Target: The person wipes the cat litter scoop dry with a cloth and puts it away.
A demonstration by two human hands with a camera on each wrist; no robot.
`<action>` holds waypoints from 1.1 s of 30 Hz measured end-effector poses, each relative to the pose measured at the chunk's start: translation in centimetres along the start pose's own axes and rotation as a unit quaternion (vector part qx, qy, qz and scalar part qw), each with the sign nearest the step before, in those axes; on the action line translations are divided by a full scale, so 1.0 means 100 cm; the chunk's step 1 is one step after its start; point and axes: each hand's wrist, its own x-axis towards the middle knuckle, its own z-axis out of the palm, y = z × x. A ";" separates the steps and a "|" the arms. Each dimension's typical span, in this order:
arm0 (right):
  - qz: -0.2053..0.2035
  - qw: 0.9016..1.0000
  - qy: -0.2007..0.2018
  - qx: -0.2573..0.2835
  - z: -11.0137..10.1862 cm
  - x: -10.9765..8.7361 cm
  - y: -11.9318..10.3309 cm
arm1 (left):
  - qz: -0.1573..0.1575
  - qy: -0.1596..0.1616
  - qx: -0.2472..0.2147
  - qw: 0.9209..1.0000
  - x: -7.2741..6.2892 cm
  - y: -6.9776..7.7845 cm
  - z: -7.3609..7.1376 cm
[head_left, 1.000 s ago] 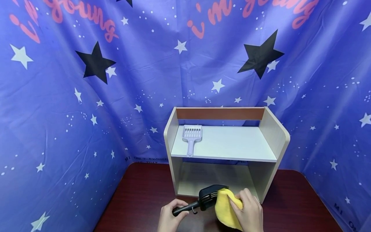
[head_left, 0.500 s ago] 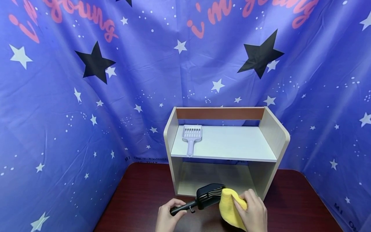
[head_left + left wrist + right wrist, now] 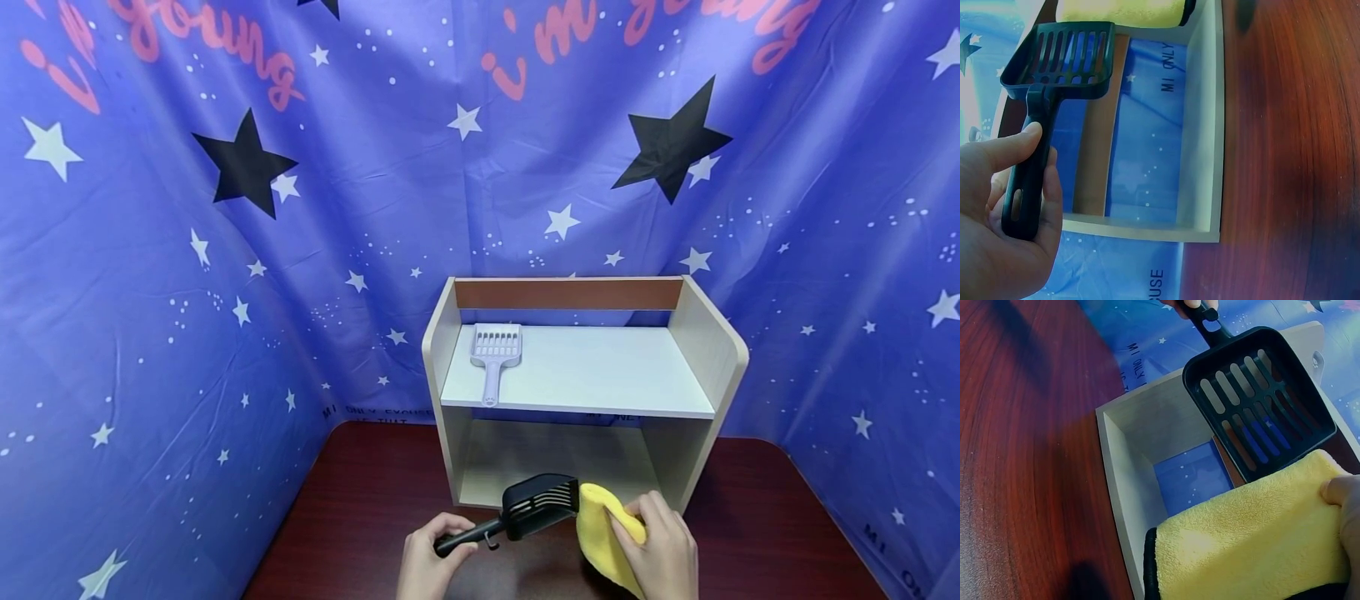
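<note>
My left hand point(image 3: 429, 553) grips the handle of a black slotted litter scoop point(image 3: 542, 503), whose head points right. In the left wrist view the thumb lies along the handle and the fingers curl behind it. My right hand point(image 3: 662, 546) pinches a folded yellow cloth point(image 3: 603, 537) with dark edging. The cloth's upper end sits right at the front edge of the scoop's head. From the right wrist, the yellow cloth point(image 3: 1254, 537) overlaps the lower edge of the black scoop point(image 3: 1260, 403). Both are held in front of the shelf, above the table.
A small two-tier shelf point(image 3: 577, 414) stands on the dark red wooden table point(image 3: 360, 492). On its upper board, at the left, lies a pale lilac litter scoop point(image 3: 492, 367). A blue star-printed curtain point(image 3: 405, 208) encloses the back and sides.
The right hand and cloth have moved right, off the scoop's head toward its front edge. The left hand and black scoop have shifted slightly left, with the slots turned more into view.
</note>
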 end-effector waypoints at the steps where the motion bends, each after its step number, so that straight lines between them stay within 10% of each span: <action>1: 0.002 1.000 -0.003 0.000 0.000 -0.001 0.001 | 0.000 0.000 0.000 1.000 0.000 0.000 0.000; 33: 0.167 0.968 -0.182 -0.035 -0.003 -0.013 -0.005 | 0.008 0.024 -0.017 1.000 0.003 0.008 -0.006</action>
